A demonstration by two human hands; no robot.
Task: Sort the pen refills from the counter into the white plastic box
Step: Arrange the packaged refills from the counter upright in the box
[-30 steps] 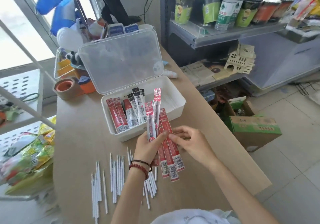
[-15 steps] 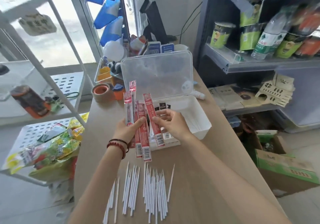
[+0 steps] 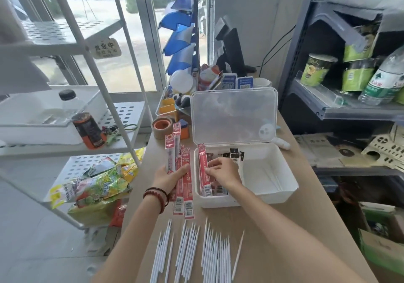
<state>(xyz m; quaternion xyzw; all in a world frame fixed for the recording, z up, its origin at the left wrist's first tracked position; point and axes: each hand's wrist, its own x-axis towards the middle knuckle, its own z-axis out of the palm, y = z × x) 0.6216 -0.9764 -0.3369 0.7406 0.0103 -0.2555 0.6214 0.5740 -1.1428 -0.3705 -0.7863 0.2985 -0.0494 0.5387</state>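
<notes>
Our left hand point(image 3: 169, 179) is curled round a fan of red refill packets point(image 3: 185, 186), held just left of the white plastic box point(image 3: 273, 195), their lower ends above the counter point(image 3: 306, 228). Our right hand point(image 3: 223, 173) pinches a single red packet point(image 3: 203, 169) with bent fingers at the box's left end, beside black-topped packets point(image 3: 235, 152) inside it. In front of the box, loose white refills point(image 3: 196, 250) lie in rows.
</notes>
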